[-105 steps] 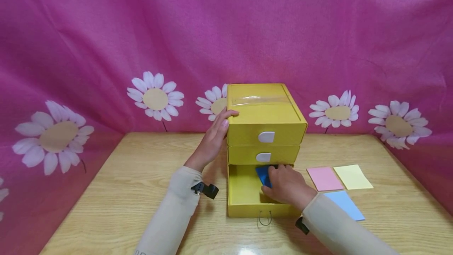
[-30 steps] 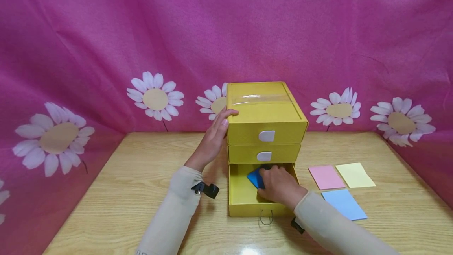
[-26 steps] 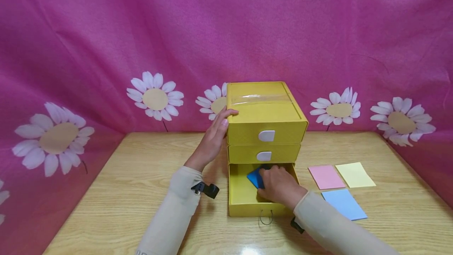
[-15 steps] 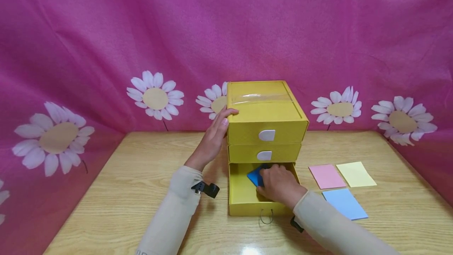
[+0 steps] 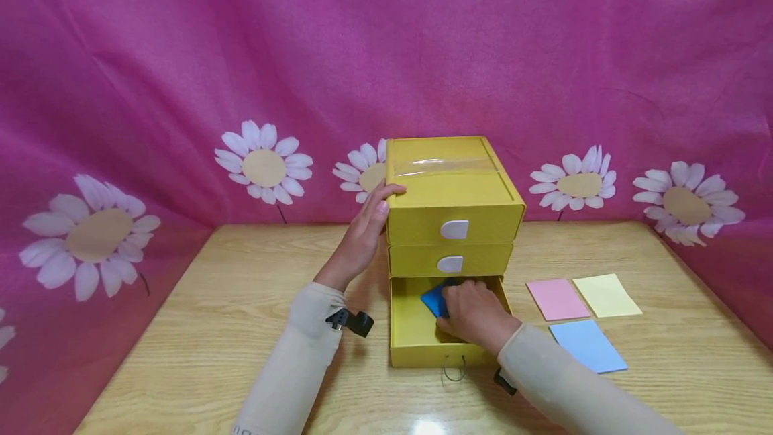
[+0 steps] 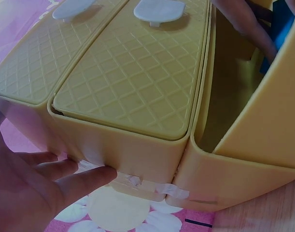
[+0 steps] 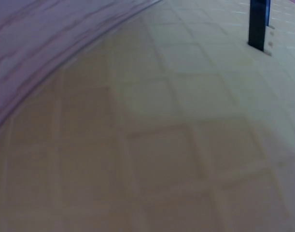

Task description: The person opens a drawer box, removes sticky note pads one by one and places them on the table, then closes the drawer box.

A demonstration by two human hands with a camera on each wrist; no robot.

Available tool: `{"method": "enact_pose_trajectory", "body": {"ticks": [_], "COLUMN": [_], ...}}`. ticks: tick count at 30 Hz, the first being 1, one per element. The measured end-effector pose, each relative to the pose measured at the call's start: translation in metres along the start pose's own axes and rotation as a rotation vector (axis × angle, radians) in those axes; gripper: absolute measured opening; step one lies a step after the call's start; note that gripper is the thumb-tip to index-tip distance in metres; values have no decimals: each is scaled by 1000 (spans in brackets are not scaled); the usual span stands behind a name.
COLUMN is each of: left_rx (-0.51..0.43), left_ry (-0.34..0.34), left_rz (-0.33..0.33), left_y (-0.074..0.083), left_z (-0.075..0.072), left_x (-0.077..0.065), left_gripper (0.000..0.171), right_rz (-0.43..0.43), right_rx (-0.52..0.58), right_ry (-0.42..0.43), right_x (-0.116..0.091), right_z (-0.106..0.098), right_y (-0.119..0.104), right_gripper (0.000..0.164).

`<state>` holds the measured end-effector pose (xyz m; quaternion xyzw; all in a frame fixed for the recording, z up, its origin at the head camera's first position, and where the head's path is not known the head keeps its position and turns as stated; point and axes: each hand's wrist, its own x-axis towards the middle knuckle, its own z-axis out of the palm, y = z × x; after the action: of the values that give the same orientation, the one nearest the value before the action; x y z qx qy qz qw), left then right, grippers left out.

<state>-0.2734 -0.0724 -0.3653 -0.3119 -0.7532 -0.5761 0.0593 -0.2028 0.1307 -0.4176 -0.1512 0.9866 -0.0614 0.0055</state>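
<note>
A yellow drawer unit (image 5: 453, 186) stands on the table, its bottom drawer (image 5: 412, 334) pulled out. My left hand (image 5: 355, 244) rests against the unit's left side, one finger over the top edge. In the left wrist view its fingers (image 6: 89, 182) lie straight along the side wall. Inside the bottom drawer, my right hand (image 5: 477, 313) grips a flat blue piece with a pointed corner (image 5: 432, 301); the hand covers much of it. The right wrist view shows only the close-up patterned drawer front (image 7: 152, 121), not the hand.
Right of the unit lie a pink sticky-note pad (image 5: 557, 299), a pale yellow pad (image 5: 607, 295) and a light blue pad (image 5: 588, 346). A thin ring handle (image 5: 454, 373) hangs on the open drawer's front. A pink flowered cloth (image 5: 459, 45) stands behind the table.
Since the earliest frame, my right hand has shifted a little left inside the drawer with the blue piece. Over the last second both hands have stayed nearly still; the left has kept its place.
</note>
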Motion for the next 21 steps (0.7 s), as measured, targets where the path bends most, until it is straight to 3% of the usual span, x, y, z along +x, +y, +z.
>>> {"method": "enact_pose_trajectory", "body": {"ticks": [3,7,10,21], "left_rx": [7,17,22,8], "left_ry": [-11,-7,9,-6], "left_rz": [-15,-18,-6,-27], "left_y": [11,11,0,-1], "left_z": [-1,-1,-1,-1], "left_x": [-3,-3,0,1], "left_gripper": [40,41,42,40], "right_rz": [7,7,10,28], "right_rx": [2,-2,-4,6], "right_ry": [2,22,35,55], "right_x": [1,0,0,1], "right_z": [0,0,0,0], "right_y": [0,-1,-2,0], "right_gripper": [32,35,37,37]}}
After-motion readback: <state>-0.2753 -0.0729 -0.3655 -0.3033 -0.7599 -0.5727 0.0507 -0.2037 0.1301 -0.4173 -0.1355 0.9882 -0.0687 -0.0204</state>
